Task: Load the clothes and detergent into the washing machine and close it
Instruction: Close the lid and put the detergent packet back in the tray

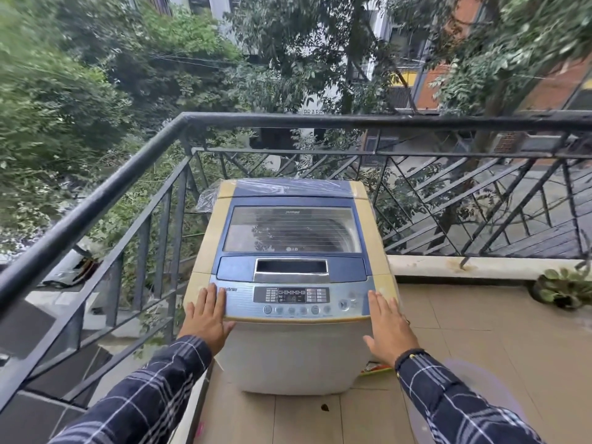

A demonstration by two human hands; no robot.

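Both flat hands, left [207, 318] and right [388, 328], press washing machine [293, 251].

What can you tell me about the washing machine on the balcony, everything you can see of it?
The washing machine is a top-loader with a white body, yellowed cream top edges and a blue lid with a clear window, shut. A recessed handle sits ahead of the window, then a silver control panel with display and round buttons. Clear plastic wrap covers its rear. It stands upright on tiled floor in the railing corner. The left hand and right hand lie flat on its front corners.
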